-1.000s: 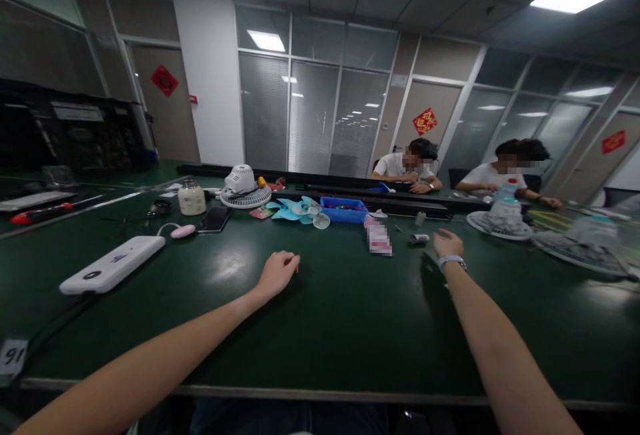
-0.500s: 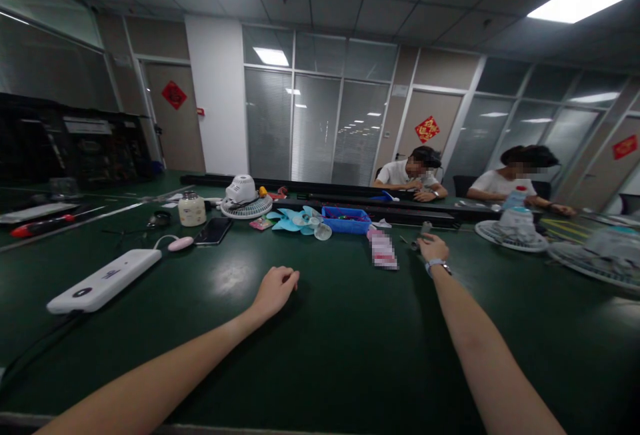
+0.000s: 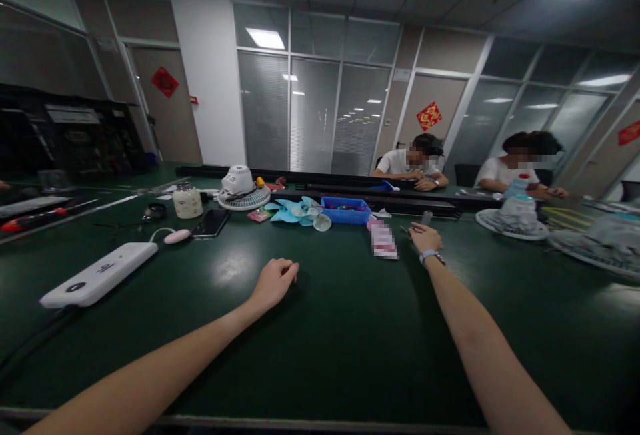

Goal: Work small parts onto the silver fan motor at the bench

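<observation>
The right hand [image 3: 425, 237] has reached farther out, to one o'clock, and now covers the small grey cylinder [image 3: 426, 217] beside the pixelated pack [image 3: 383, 243]; whether its fingers have closed I cannot tell. The left hand [image 3: 273, 281], loosely curled and empty, has stayed resting on the green table [image 3: 330, 335], so the pickup looks begun, not confirmed

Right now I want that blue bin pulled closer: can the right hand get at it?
Probably yes. The right hand lies stretched out on the green table, to the right of the blue bin; only a small packet lies between, low and off the straight line.
</observation>
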A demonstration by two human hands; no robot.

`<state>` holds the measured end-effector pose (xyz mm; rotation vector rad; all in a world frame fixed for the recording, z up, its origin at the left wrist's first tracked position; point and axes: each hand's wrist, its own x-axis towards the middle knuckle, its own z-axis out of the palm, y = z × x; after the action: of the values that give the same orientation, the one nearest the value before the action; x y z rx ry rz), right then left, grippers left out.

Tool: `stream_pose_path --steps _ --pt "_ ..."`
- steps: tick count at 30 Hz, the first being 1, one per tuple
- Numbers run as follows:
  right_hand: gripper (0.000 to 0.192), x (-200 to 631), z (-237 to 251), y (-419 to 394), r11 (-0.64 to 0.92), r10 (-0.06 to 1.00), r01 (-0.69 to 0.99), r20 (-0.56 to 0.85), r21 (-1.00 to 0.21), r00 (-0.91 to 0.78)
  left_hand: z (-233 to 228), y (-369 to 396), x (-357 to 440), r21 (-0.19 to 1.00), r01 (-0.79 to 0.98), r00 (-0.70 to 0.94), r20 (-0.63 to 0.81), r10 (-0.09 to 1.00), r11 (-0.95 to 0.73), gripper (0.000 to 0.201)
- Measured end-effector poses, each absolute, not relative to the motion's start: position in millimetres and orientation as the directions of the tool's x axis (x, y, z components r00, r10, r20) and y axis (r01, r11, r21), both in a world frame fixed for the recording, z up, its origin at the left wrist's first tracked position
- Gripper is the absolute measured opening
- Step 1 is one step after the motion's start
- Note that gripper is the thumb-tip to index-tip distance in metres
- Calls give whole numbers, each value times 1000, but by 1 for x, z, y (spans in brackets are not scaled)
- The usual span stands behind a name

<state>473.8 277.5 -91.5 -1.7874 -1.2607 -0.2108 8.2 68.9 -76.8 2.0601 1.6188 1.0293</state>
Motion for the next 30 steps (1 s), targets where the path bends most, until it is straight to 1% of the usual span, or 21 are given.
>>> stream_pose_path --steps 3,5,12,17,19,23,24,27,30 --pt "33 473 -90 275 -124 642 795 563 -594 521 -77 69 8 644 702 97 336 937 -304 44" --pt "35 474 -89 271 -126 647 800 563 -587 515 -78 69 8 645 702 95 336 937 -303 44" --pt "39 483 -87 256 -54 692 874 613 -483 381 -77 67 8 638 702 99 352 931 -317 44" --pt "32 482 -81 245 52 739 942 648 -330 186 -77 68 7 634 706 109 343 933 -316 45" --pt "28 480 -80 240 88 747 964 656 -252 104 -79 69 7 630 710 115 338 934 -316 45" --pt "26 479 -80 230 170 743 985 656 11 -135 -80 70 7 620 722 120 326 938 -308 45" --pt "26 479 -80 229 196 739 979 648 59 -187 -80 70 7 614 726 121 330 936 -310 44" --pt "25 478 -79 224 253 728 962 634 104 -261 -78 69 8 600 736 120 340 933 -313 43" --pt "24 475 -78 221 278 718 957 644 82 -263 -78 68 9 597 739 123 336 934 -312 44"
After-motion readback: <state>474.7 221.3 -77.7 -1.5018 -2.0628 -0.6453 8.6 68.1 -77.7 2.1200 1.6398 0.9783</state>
